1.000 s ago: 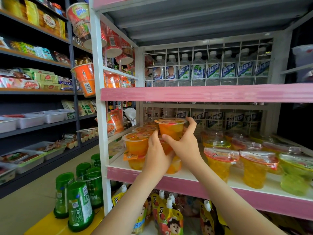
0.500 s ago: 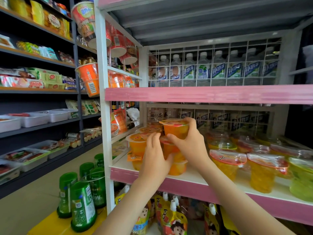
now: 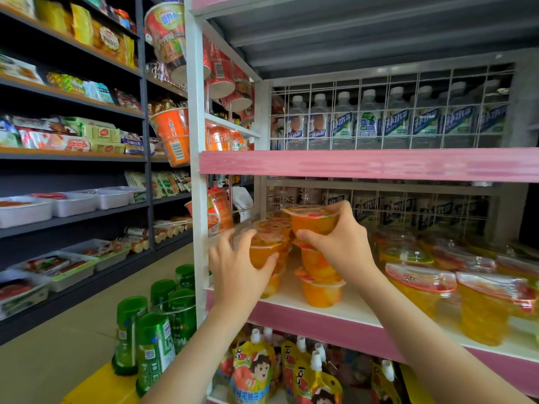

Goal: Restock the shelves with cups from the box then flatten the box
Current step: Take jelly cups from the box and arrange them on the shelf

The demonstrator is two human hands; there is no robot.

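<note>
The left hand (image 3: 236, 272) curls its fingers (image 3: 246, 237) round the near-left side of an upright orange cup (image 3: 262, 253), just right of them above the pink shelf (image 3: 320, 330). Further right, the right hand (image 3: 345, 243) grips the top cup (image 3: 315, 221), upright, directly over the two-cup stack (image 3: 319, 275) below its fingers (contact unclear). Since half a second ago the left hand has slid leftward round its cup; the right barely shifted

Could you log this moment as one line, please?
left hand: grips lower cup | right hand: grips upper cup over stack | box: unseen
</note>
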